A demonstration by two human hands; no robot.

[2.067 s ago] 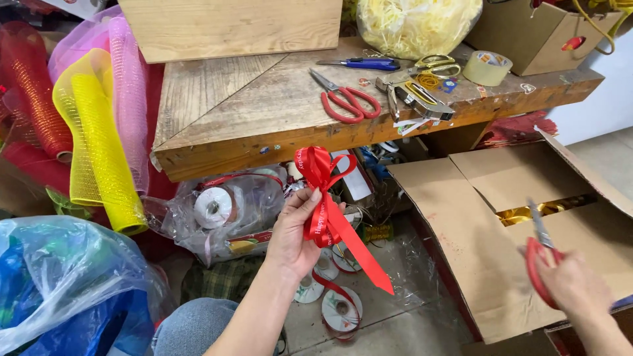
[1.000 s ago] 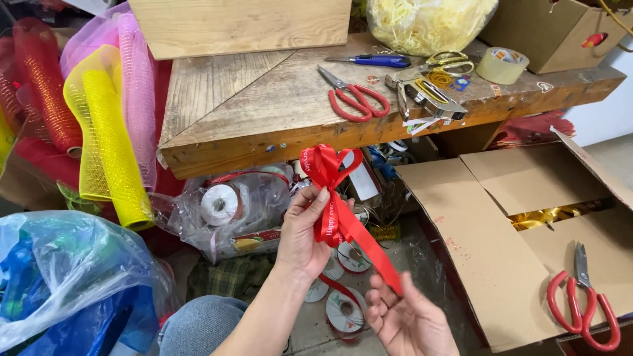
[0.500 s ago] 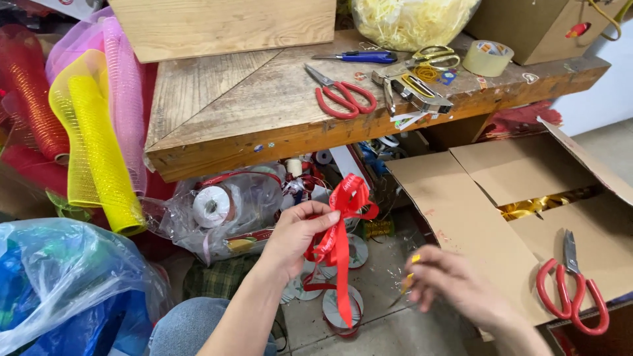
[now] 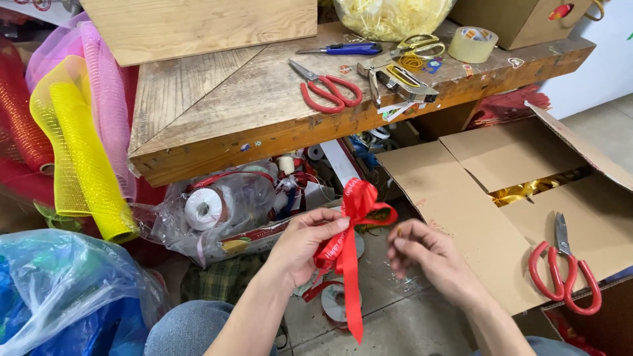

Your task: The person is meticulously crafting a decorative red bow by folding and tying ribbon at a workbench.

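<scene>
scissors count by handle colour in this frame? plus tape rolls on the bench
Red-handled scissors: 2, one on the bench, one on the cardboard box flap
Yellow-handled scissors: 1
Blue-handled cutter or scissors: 1, blades too small to tell
Tape rolls: 1
Total: 5

An open brown cardboard box [image 4: 461, 198] sits on the floor at the right, its flaps spread wide. A second brown cardboard box [image 4: 521, 20] stands on the far right end of the worktop [image 4: 217, 105], just beside a clear plastic bag [image 4: 389, 16] of pale yellow shreds. Under the worktop lies a clear plastic sack [image 4: 224, 211], and a blue plastic bag [image 4: 59, 296] sits near left.
</scene>
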